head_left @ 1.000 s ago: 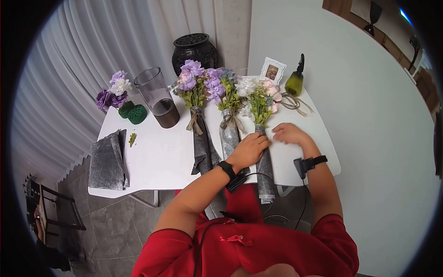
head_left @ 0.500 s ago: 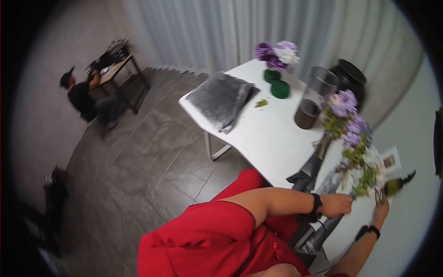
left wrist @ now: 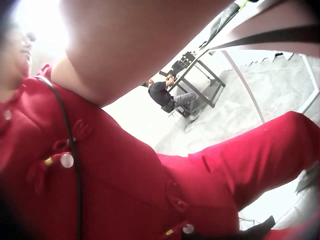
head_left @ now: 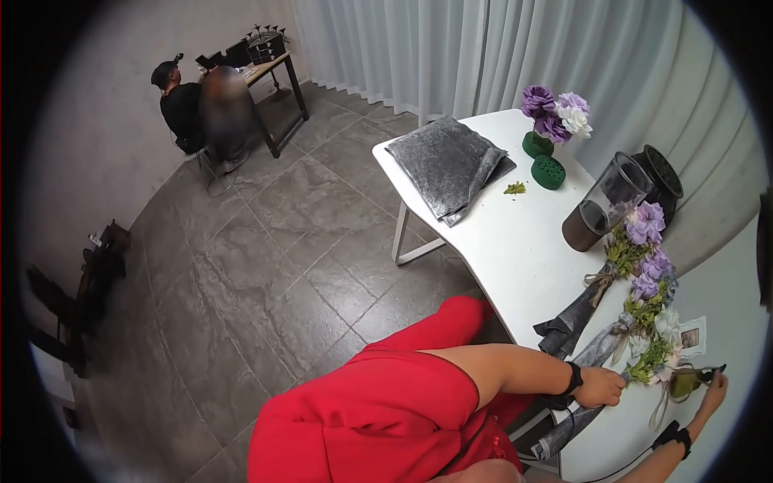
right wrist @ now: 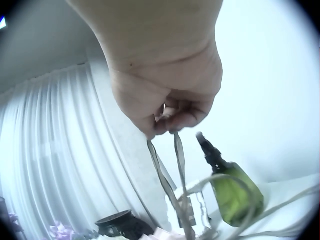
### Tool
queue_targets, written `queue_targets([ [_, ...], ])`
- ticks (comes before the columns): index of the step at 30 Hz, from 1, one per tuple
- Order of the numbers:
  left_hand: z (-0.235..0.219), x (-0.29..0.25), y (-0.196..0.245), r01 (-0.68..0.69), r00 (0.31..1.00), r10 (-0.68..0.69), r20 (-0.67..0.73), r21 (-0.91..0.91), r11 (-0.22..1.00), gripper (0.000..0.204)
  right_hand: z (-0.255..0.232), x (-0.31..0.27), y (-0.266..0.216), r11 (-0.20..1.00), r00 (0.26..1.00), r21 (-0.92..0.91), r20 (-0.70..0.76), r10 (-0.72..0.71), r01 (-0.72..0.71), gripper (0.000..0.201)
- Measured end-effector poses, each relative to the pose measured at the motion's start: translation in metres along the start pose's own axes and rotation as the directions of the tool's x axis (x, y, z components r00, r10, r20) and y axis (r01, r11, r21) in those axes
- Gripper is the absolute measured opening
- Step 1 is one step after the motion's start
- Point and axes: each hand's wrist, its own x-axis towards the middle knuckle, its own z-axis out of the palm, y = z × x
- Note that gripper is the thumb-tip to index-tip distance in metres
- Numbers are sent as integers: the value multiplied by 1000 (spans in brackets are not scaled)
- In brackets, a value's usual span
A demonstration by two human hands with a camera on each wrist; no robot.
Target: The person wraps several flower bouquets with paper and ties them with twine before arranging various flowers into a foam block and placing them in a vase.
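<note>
My left hand [head_left: 598, 389] grips the grey wrapping [head_left: 560, 436] of the nearest bouquet, just below its green leaves and pale flowers [head_left: 667, 366]. Up in the air, my right hand [right wrist: 170, 90] pinches a thin greyish-brown ribbon [right wrist: 181, 170] between thumb and fingers, and its strands hang down. Loops of the ribbon lie on the table near a green spray bottle [right wrist: 235, 195]. Two more grey-wrapped bouquets with purple flowers [head_left: 646, 222] lie alongside, bows tied round their necks. The left wrist view shows red clothing [left wrist: 125, 180] and a forearm, not the hand.
On the white table [head_left: 515, 266] are folded grey wrapping [head_left: 443, 165], green foam blocks [head_left: 548, 172], purple and white flowers [head_left: 555, 115], a glass vase [head_left: 605, 205] and a white picture frame [head_left: 693, 336]. A person [head_left: 181, 113] sits at a distant desk.
The head view has swung left, bringing in the floor and a seated person. My right hand has moved from beside the bouquet to the ribbon and lifted it. The left hand stays on the bouquet.
</note>
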Motion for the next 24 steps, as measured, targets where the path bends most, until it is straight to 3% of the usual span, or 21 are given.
queue_targets([
  [2,-2,0,0,3,1000,-3,-12,-7,1000,9,-28,25,-28,996,996,-27,-51,80,-81,38],
  [4,-5,1,3,1,1000,-1,-14,-7,1000,9,-49,45,-54,999,994,-48,-110,17,-22,44],
  [6,-9,0,1,-8,1000,8,-11,-2,1000,8,-71,64,-74,991,976,-89,-189,-113,97,49],
  [8,-6,0,3,14,999,-14,-38,-10,1000,9,-93,93,-74,936,893,-203,-298,-338,287,47],
  [10,-14,4,3,32,995,-27,92,-53,998,11,-121,65,-166,963,915,-192,-323,-241,186,40],
  [12,-16,5,3,33,994,-27,103,-54,998,11,-138,30,-264,984,926,-170,-358,-118,60,33],
  [13,-14,4,4,56,995,-50,91,-64,996,11,-147,23,-283,991,928,-115,-355,-112,75,33],
  [14,-24,6,8,74,989,-61,134,-91,993,12,-153,31,-274,956,900,-212,-342,-269,205,34],
  [15,-28,7,8,59,987,-43,156,-102,993,14,-180,55,-232,988,989,-111,-117,91,-104,44],
  [16,-27,8,7,23,990,-7,144,-108,994,17,-186,46,-250,993,984,-87,-163,69,-84,41],
  [18,-21,6,2,-1,993,16,115,-125,992,20,-196,18,-303,974,987,-210,-152,56,-88,44],
  [20,-20,5,4,41,990,-28,137,-96,995,21,-206,5,-315,999,991,-42,-132,13,-19,44],
  [22,-23,9,5,26,987,-15,157,-68,997,18,-218,-12,-322,996,998,-76,-33,47,-50,42],
  [24,-33,13,12,69,982,-56,183,-66,995,17,-209,-40,-316,999,998,16,-42,50,-49,36],
])
